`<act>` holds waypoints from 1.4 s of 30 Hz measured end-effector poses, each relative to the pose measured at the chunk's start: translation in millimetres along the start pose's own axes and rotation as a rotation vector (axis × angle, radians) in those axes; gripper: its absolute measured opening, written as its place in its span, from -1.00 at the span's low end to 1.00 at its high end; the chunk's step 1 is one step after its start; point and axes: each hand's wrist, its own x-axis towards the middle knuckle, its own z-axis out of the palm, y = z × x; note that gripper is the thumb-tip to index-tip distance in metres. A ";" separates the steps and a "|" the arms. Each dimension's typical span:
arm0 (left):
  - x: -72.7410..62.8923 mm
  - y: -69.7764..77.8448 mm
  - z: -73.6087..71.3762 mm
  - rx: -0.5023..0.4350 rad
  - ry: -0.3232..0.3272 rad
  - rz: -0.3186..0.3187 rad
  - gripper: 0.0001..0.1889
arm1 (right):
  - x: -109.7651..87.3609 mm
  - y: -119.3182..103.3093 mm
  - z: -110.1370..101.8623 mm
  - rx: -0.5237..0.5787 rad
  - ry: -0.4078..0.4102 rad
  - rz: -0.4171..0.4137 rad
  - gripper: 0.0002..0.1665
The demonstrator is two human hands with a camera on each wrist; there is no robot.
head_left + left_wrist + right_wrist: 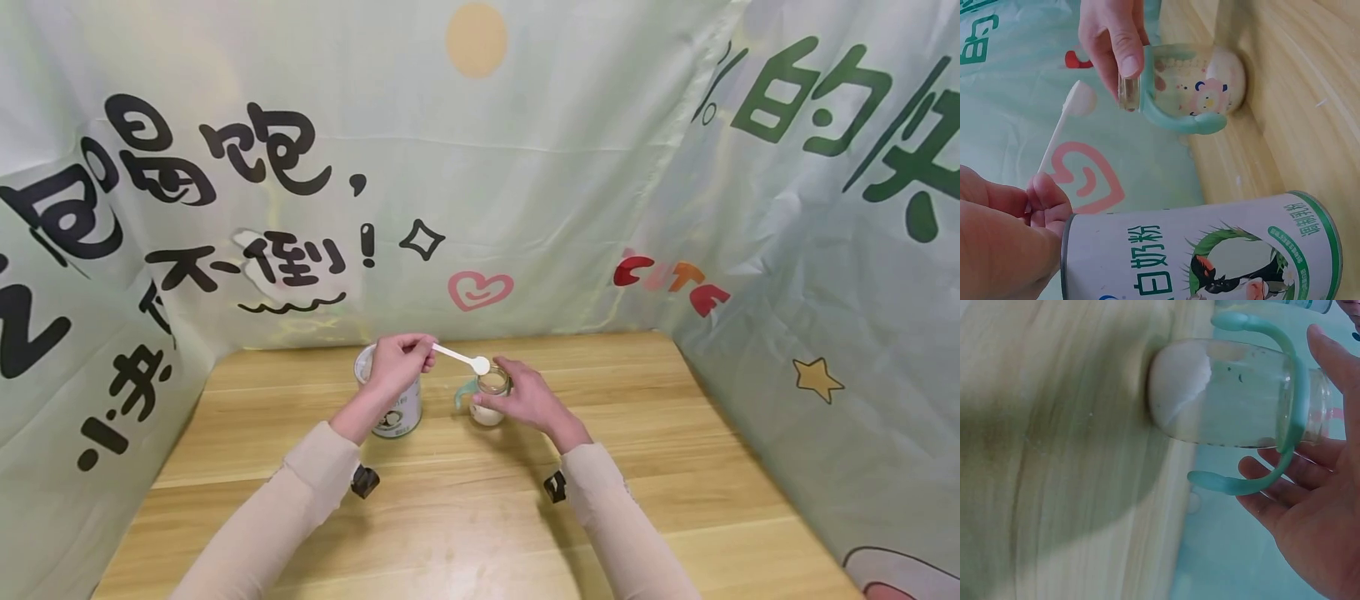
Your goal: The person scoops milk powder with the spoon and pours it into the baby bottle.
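My left hand (397, 367) pinches the handle end of a white measuring scoop (454, 357) above the table. The scoop's bowl, heaped with pale powder (1081, 97), is near the mouth of a clear baby bottle (1241, 394). That bottle stands upright with no lid, white powder (1179, 381) at its bottom and a mint-green two-handled collar (1172, 119) round its upper part. With thumb and fingers on opposite sides of its neck, my right hand (531, 396) holds the bottle. A milk powder can (1210, 250) with a cow picture stands below my left hand.
Everything stands on a wood-grain table (450, 517). Printed cloth (570, 167) with lettering and drawings hangs behind the table and along both sides. The can is left of the bottle, with a gap between them.
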 end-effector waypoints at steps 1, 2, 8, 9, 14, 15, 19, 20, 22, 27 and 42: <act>-0.3 0.1 0.5 0.002 -0.001 0.000 -0.74 | -0.2 0.3 0.6 0.002 -0.001 0.004 0.13; -0.4 -0.1 0.7 0.003 -0.002 0.000 -0.73 | -0.4 0.5 1.1 0.002 -0.002 0.008 0.13; 0.2 -0.8 3.2 -0.003 -0.011 0.006 -0.73 | -0.9 1.3 3.1 -0.003 0.006 0.016 0.13; 0.2 -0.8 3.6 -0.005 -0.014 0.008 -0.74 | -0.7 1.6 3.4 -0.003 0.008 0.019 0.13; 0.7 -1.2 5.0 -0.008 -0.022 0.019 -0.75 | -0.1 3.3 5.1 -0.001 0.012 0.015 0.11; 0.9 -1.2 5.1 -0.006 -0.024 0.021 -0.75 | -0.3 3.7 5.4 0.002 0.014 0.012 0.11; 1.2 -1.1 5.6 0.011 -0.031 0.023 -0.76 | -1.2 4.0 6.2 0.015 0.022 0.004 0.08; 1.0 -0.8 5.7 0.015 -0.033 0.024 -0.76 | -1.6 3.9 6.3 0.017 0.025 0.003 0.07; 0.2 -0.1 6.1 0.022 -0.035 0.027 -0.77 | -2.0 3.5 6.4 0.020 0.027 0.004 0.06; -1.3 1.3 6.5 0.040 -0.040 0.038 -0.76 | -2.1 3.2 6.6 0.022 0.028 0.009 0.04; -1.2 -1.4 5.8 0.150 -0.090 0.127 -0.76 | 0.2 3.9 8.2 0.016 0.037 -0.002 -0.04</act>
